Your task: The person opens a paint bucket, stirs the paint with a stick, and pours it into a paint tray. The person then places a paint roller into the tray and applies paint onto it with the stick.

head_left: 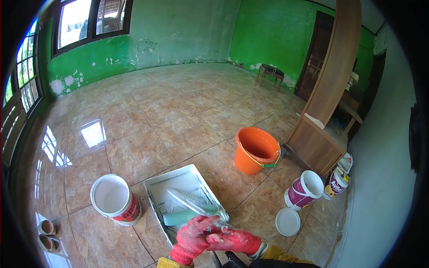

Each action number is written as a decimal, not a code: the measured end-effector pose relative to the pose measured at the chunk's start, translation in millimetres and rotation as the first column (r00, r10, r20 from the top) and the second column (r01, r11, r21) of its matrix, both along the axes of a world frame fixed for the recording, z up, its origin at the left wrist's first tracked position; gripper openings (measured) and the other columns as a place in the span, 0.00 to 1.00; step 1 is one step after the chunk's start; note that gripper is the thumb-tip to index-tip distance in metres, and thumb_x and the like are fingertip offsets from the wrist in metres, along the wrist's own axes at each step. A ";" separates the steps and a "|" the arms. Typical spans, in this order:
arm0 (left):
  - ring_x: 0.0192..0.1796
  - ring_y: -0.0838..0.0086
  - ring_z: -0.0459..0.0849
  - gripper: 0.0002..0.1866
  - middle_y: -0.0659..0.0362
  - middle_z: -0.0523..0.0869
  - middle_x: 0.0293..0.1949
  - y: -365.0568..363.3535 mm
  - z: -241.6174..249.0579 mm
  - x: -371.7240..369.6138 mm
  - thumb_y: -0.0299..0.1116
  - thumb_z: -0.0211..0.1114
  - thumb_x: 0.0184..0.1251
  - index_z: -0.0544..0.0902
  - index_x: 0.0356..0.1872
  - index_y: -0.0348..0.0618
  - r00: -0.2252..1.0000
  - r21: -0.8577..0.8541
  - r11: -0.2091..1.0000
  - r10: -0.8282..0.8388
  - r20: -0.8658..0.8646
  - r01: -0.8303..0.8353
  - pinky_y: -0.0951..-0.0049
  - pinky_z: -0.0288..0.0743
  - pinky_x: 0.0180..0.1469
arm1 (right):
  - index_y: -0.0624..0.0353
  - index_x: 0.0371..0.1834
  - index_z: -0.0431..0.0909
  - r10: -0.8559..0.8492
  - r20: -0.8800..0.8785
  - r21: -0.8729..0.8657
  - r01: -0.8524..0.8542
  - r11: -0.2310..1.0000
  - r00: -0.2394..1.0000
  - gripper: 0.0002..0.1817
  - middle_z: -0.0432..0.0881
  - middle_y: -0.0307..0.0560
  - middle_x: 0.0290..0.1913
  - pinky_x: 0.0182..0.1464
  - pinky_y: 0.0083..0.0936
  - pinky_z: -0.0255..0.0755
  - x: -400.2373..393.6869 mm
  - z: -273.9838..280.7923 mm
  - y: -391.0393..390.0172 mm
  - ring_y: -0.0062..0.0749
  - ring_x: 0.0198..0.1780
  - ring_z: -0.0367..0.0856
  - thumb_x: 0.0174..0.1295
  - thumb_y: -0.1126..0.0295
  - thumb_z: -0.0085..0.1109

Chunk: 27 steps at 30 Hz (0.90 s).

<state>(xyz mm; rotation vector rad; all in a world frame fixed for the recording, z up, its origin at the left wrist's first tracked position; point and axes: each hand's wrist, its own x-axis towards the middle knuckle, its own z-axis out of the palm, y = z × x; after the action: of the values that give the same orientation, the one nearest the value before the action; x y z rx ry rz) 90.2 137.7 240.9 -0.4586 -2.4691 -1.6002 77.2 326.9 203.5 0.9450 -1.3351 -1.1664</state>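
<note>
My left hand [193, 237], in a red glove smeared with white, is closed at the near right part of the paint tray [153, 203]. Against it presses my right hand [237, 241], also red-gloved, its fingers curled in. What they grip, if anything, is hidden between the gloves. Just beyond the fingers lies a paint roller [190, 215] with a pale green sleeve, resting across the tray. A whitish bar [185, 201] slants over the tray toward my hands. White paint [181, 181] pools at the tray's far end.
Left of the tray stands an open paint bucket [129, 210]. An orange bucket [250, 163] is beyond it to the right. Farther right are a purple-and-white pail [297, 194], a white lid [288, 222], another paint pail [333, 184] and a wooden cabinet [317, 145]. A stool [271, 71] stands at the back.
</note>
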 end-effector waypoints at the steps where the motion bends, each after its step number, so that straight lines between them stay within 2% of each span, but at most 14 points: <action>1: 0.35 0.65 0.82 0.26 0.55 0.81 0.36 1.0 -0.4 -1.0 0.45 0.76 0.48 0.83 0.49 0.47 0.995 -0.046 0.996 -0.073 -0.064 0.070 0.70 0.76 0.38 | 0.54 0.63 0.60 0.234 0.542 -0.247 -0.113 0.962 0.807 0.20 0.61 0.41 0.61 0.76 0.38 0.41 -0.8 -1.2 2.0 0.31 0.66 0.60 0.74 0.56 0.38; 4: 0.41 0.60 0.83 0.22 0.54 0.84 0.39 -0.2 -35.8 -10.3 0.43 0.72 0.52 0.84 0.49 0.49 0.976 0.017 0.980 -0.197 -0.092 0.200 0.67 0.77 0.43 | 0.48 0.65 0.53 0.061 0.543 -0.074 -0.025 0.997 0.838 0.20 0.63 0.40 0.59 0.76 0.41 0.45 3.9 -19.4 7.1 0.28 0.64 0.63 0.72 0.63 0.35; 5: 0.44 0.58 0.83 0.21 0.54 0.85 0.41 -2.3 -35.7 -11.2 0.40 0.71 0.54 0.83 0.50 0.49 0.948 0.028 0.953 -0.298 -0.109 0.303 0.66 0.77 0.47 | 0.48 0.65 0.53 0.066 0.546 -0.077 -0.028 0.997 0.835 0.20 0.63 0.40 0.59 0.76 0.41 0.45 4.6 -19.3 6.2 0.28 0.64 0.63 0.72 0.63 0.35; 7: 0.43 0.58 0.83 0.18 0.54 0.86 0.39 -4.4 -32.4 -6.6 0.35 0.69 0.54 0.84 0.48 0.48 0.955 0.111 0.949 -0.292 -0.046 0.295 0.66 0.77 0.46 | 0.50 0.70 0.46 0.121 0.632 -0.094 -0.079 0.992 0.765 0.25 0.65 0.42 0.61 0.74 0.39 0.50 7.0 -16.7 3.9 0.28 0.62 0.65 0.71 0.66 0.35; 9: 0.35 0.64 0.83 0.13 0.56 0.86 0.33 -2.4 -30.1 -4.4 0.40 0.72 0.56 0.87 0.39 0.47 0.969 0.198 0.949 -0.247 -0.008 0.244 0.69 0.76 0.40 | 0.49 0.67 0.50 0.132 0.662 -0.111 -0.078 0.991 0.738 0.22 0.65 0.41 0.59 0.74 0.38 0.51 8.3 -15.8 1.1 0.27 0.61 0.66 0.71 0.64 0.36; 10: 0.35 0.64 0.83 0.06 0.56 0.86 0.31 -3.3 -27.9 -5.3 0.32 0.70 0.58 0.87 0.36 0.44 0.954 0.201 0.945 -0.282 0.098 0.259 0.70 0.76 0.40 | 0.49 0.66 0.52 0.124 0.656 -0.109 -0.070 0.992 0.744 0.21 0.65 0.41 0.58 0.73 0.37 0.52 6.9 -14.9 -0.4 0.27 0.60 0.66 0.72 0.64 0.36; 11: 0.35 0.64 0.83 0.06 0.56 0.86 0.31 -4.0 -31.0 -9.2 0.32 0.70 0.58 0.87 0.36 0.44 0.953 0.200 0.947 -0.277 0.121 0.250 0.70 0.76 0.40 | 0.49 0.65 0.53 0.106 0.644 -0.102 -0.052 0.993 0.758 0.19 0.65 0.40 0.57 0.73 0.36 0.53 5.3 -13.9 -1.6 0.27 0.59 0.66 0.72 0.63 0.36; 13: 0.35 0.62 0.83 0.05 0.56 0.84 0.29 -4.8 -46.8 -5.7 0.22 0.66 0.55 0.86 0.32 0.44 0.967 0.277 0.931 -0.254 0.031 0.236 0.69 0.76 0.40 | 0.48 0.62 0.57 0.035 0.627 -0.076 0.016 0.997 0.778 0.17 0.65 0.39 0.55 0.72 0.35 0.54 4.6 -10.2 -3.9 0.27 0.57 0.66 0.73 0.61 0.36; 15: 0.34 0.61 0.82 0.09 0.56 0.84 0.29 -6.1 -27.6 -8.1 0.17 0.63 0.48 0.84 0.29 0.44 0.979 0.053 0.983 -0.169 -0.110 0.176 0.67 0.75 0.39 | 0.48 0.59 0.61 -0.052 0.613 -0.029 0.088 0.996 0.788 0.15 0.65 0.38 0.53 0.72 0.34 0.55 4.4 -2.0 -5.9 0.27 0.55 0.66 0.73 0.60 0.36; 18: 0.34 0.57 0.80 0.11 0.56 0.83 0.29 -7.4 -16.2 -10.9 0.21 0.67 0.44 0.84 0.32 0.46 0.980 -0.077 0.991 -0.124 -0.156 0.114 0.64 0.75 0.38 | 0.46 0.56 0.64 0.032 0.576 -0.108 0.037 0.994 0.816 0.13 0.65 0.37 0.51 0.71 0.33 0.56 -4.2 8.1 -14.0 0.26 0.53 0.66 0.74 0.60 0.36; 21: 0.39 0.56 0.80 0.17 0.59 0.82 0.33 -12.3 -8.4 -9.5 0.24 0.67 0.38 0.86 0.34 0.55 0.989 -0.101 0.993 -0.072 -0.130 0.059 0.63 0.76 0.40 | 0.51 0.59 0.61 0.152 0.544 -0.225 -0.031 0.974 0.825 0.15 0.66 0.39 0.55 0.71 0.30 0.57 -10.5 15.0 -17.7 0.27 0.57 0.66 0.73 0.63 0.37; 23: 0.38 0.57 0.80 0.17 0.60 0.82 0.32 -8.6 -9.3 -8.6 0.23 0.67 0.37 0.85 0.33 0.54 0.983 -0.100 0.994 -0.059 -0.175 0.042 0.63 0.76 0.39 | 0.54 0.61 0.60 0.179 0.535 -0.259 -0.041 0.965 0.826 0.16 0.66 0.41 0.56 0.71 0.29 0.58 -10.1 9.3 -19.9 0.27 0.60 0.66 0.73 0.63 0.38; 24: 0.37 0.57 0.80 0.13 0.58 0.82 0.32 -8.6 -9.7 -7.9 0.23 0.68 0.42 0.84 0.33 0.50 0.972 -0.126 0.992 -0.015 -0.236 -0.016 0.64 0.75 0.39 | 0.58 0.64 0.59 -0.041 0.217 -0.096 0.063 0.993 0.975 0.19 0.66 0.45 0.58 0.71 0.28 0.59 -9.7 -1.6 -25.8 0.29 0.61 0.66 0.74 0.63 0.39; 27: 0.36 0.58 0.80 0.09 0.56 0.81 0.31 -3.9 -1.9 -2.1 0.23 0.68 0.49 0.82 0.33 0.44 0.945 -0.114 0.976 0.147 -0.291 -0.187 0.65 0.74 0.40 | 0.63 0.67 0.57 -0.227 -0.301 0.086 0.264 0.961 0.926 0.24 0.66 0.50 0.61 0.70 0.30 0.60 -10.5 -0.3 -27.3 0.33 0.63 0.66 0.73 0.60 0.41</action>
<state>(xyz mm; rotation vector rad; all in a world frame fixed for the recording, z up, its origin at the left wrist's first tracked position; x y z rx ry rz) 88.0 133.9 239.0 -0.4462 -2.3410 -1.2097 66.8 299.6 203.2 0.6728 -1.1743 -1.5340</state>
